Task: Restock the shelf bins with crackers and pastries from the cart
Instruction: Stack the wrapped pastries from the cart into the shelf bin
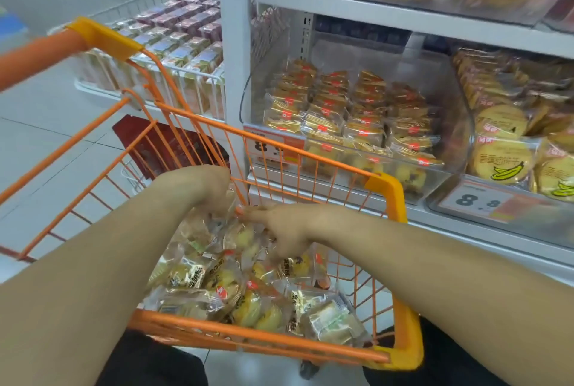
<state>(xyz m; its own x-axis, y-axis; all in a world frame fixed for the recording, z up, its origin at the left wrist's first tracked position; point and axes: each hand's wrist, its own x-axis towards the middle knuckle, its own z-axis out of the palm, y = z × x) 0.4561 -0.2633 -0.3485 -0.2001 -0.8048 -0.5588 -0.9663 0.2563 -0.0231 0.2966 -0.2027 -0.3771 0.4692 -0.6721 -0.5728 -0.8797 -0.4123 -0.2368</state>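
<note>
Orange wire cart (385, 190) stood just beside the shelf, heaped with clear-wrapped pastries (248, 302). The clear shelf bin (447, 168) held neat rows of wrapped yellow pastry packs (351, 112); its neighbour carried round banana crackers (501, 162).

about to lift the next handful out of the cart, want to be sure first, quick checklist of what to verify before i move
1. Stock left in the orange cart: ok, wrapped pastries fill the basket.
2. Left hand has a packet: cannot tell, fingers hidden among the wrappers.
3. Right hand has a packet: cannot tell, fingers curl down into the pile, blurred.
4. Space in the clear shelf bin: ok, the packets inside sit below the shelf above.
5. Packets match that bin: cannot tell, labels too blurred.
6. Cart close to the shelf: ok, it stands right beside the bin.
</note>
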